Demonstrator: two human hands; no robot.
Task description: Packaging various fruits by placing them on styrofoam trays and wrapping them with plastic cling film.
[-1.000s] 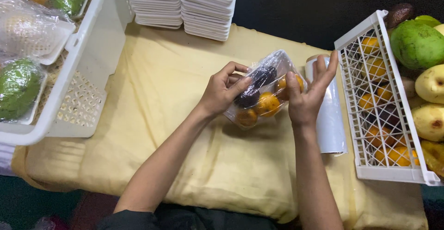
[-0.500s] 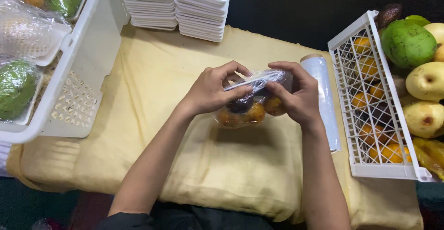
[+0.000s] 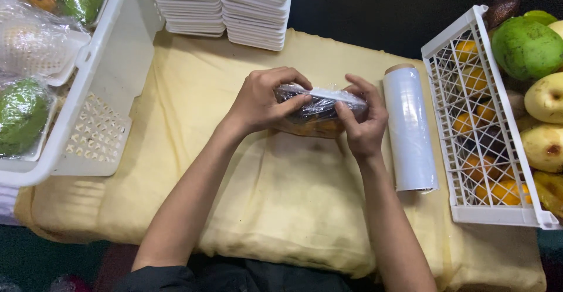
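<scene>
Left hand [image 3: 258,101] closing over the near-left end of a wrapped tray of fruit [image 3: 319,113], fingers curled over its top and thumb pressing the film down: grip pinching the package. Right hand [image 3: 365,122] clamping the opposite end, thumb lying along the white tray edge, fingertips tucked behind: grip likewise pinching the package. Wrapped tray being held on edge between both hands, just above the yellow cloth [image 3: 281,198] covering the tabletop, toward the far middle of it; whether touching the cloth, impossible to tell. Orange and dark fruit showing through the film.

Lying just to the right of the right hand, close but apart from it, a roll of clear film [image 3: 409,130], its long axis running from the far edge toward the near edge. Sitting beyond that, at the right edge of the tabletop, a white lattice crate [image 3: 469,151] holding small orange fruit, with large green and yellow fruit [image 3: 533,75] piled against its far side. Standing at the far edge, two stacks of white foam trays [image 3: 226,4]. Overhanging the left edge, a white plastic crate [image 3: 111,75] carrying already wrapped packs of green fruit [image 3: 23,113].
</scene>
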